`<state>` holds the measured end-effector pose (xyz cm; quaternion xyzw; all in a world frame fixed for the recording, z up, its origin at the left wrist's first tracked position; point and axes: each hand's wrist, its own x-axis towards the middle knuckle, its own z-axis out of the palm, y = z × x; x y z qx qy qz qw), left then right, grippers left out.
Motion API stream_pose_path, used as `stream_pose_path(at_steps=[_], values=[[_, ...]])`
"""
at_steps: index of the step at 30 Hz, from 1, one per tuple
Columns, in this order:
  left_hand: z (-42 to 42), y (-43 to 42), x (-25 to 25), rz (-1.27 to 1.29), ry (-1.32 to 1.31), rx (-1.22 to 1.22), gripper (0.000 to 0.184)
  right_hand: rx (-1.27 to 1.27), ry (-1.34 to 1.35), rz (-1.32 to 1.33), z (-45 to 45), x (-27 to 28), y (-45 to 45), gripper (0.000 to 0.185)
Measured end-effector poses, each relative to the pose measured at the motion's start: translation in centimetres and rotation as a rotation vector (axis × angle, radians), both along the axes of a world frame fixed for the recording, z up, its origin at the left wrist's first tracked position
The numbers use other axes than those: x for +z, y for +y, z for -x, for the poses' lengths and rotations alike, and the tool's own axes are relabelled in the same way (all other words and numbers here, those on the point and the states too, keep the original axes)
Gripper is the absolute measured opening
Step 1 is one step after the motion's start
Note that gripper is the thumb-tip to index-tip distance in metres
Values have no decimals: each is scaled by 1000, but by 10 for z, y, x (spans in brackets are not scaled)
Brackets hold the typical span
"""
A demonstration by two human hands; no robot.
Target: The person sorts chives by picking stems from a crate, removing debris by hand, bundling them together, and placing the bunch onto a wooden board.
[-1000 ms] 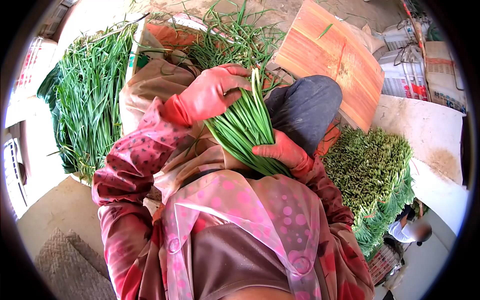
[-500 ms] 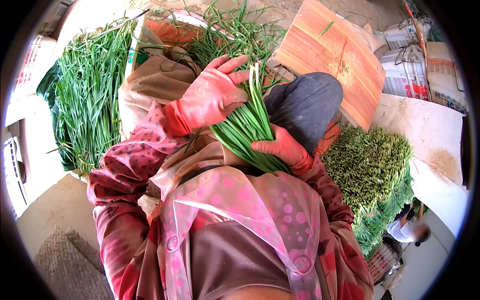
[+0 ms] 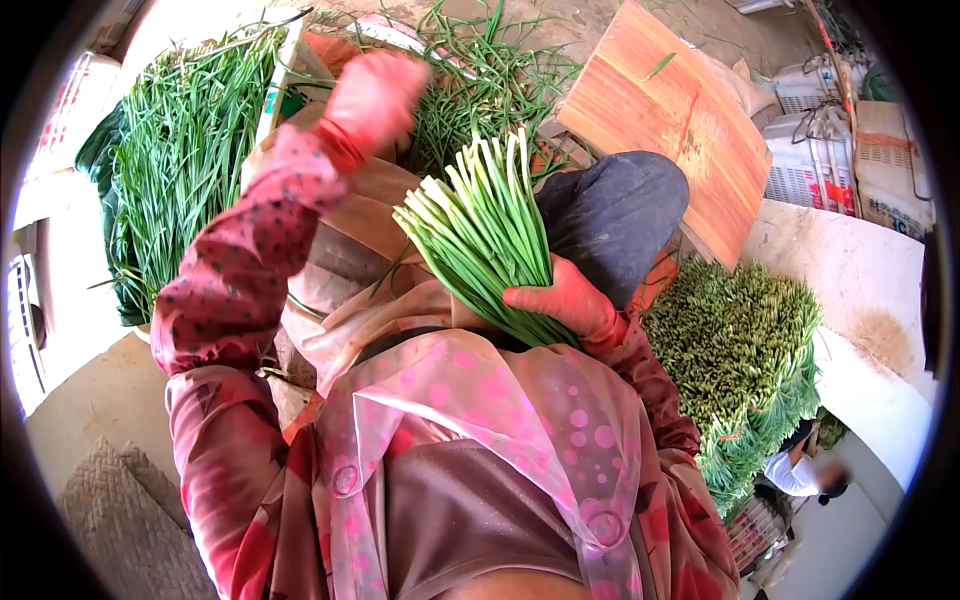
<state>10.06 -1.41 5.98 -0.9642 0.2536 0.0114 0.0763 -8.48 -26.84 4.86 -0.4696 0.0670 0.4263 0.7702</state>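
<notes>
My right hand [image 3: 570,300], in a red rubber glove, is closed around a bunch of chives [image 3: 478,230]. Their pale cut ends fan out up and to the left, away from my body. My left hand [image 3: 380,95], gloved the same way, is raised over my left leg, apart from the bunch. Motion smears its fingers, so I cannot make out whether it holds anything. Just beyond it lies a loose, tangled heap of chive leaves [image 3: 475,95]. Further left, a dense stack of long chives [image 3: 185,180] stands nearest that hand.
A wooden board [image 3: 670,120] leans beyond my right knee [image 3: 615,205]. On my right stands a stack of tied chive bunches [image 3: 735,350]. White plastic baskets [image 3: 810,145] are at the far right. Another person [image 3: 800,470] is at the lower right, and a woven mat [image 3: 125,530] lies lower left.
My left hand has left the pale ends of the bunch and moved up and to the left. My right hand keeps its grip, and the ends now show fully.
</notes>
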Motion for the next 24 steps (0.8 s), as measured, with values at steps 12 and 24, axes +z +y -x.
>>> stream_pose_path(at_steps=[12, 24], values=[[52, -23, 5, 974, 250, -475, 27, -5, 29, -25, -5, 3, -1, 50], [53, -21, -3, 902, 484, -454, 23, -33, 25, -21, -3, 6, 0, 51]])
